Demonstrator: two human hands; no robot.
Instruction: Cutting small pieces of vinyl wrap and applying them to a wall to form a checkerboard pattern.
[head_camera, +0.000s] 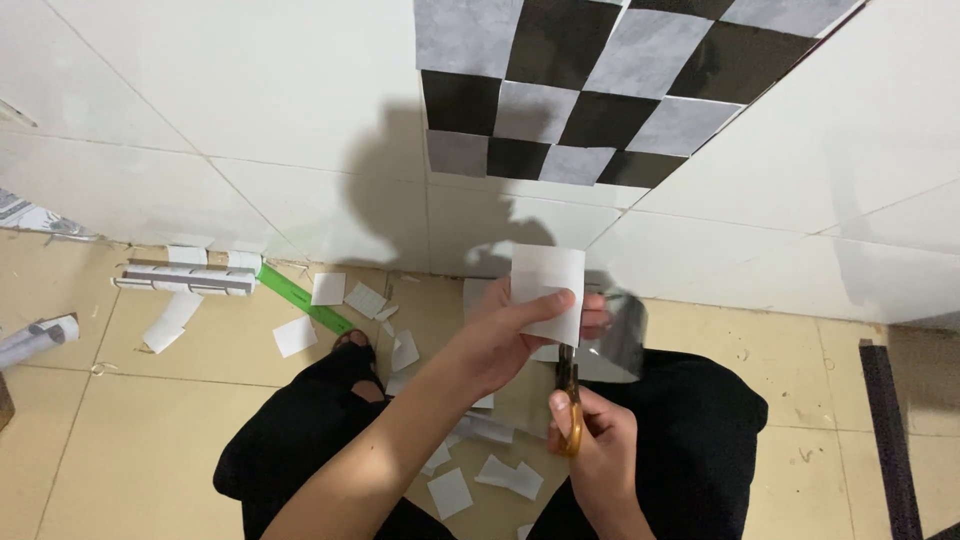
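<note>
Two hands meet over the lap of a person sitting on a tan tiled floor (150, 440), close against a white tiled wall (250, 110). The left hand (505, 335) reaches forward from the lower left, forearm slanting up, thumb laid across the front of a white paper square (547, 285) and fingers curled behind it, pinching it upright just in front of the wall's base. The right hand (595, 435) sits lower and nearer the body, closed around the orange handles of a pair of scissors (568, 400) that point upward, blades meeting the paper's bottom edge. A grey sheet (625, 340) hangs just behind the paper, its lower part resting toward the knees.

Room is tight: the wall stands just beyond the paper, and black-clad legs (320, 430) flank the hands on both sides. Paper scraps (450, 490) litter the floor between the legs and out to the left, near a green ruler (300, 298) and a roll of patterned sheet (190, 280) lying along the wall's foot. Overhead, a black-and-grey checker pattern (600, 90) covers part of the wall.
</note>
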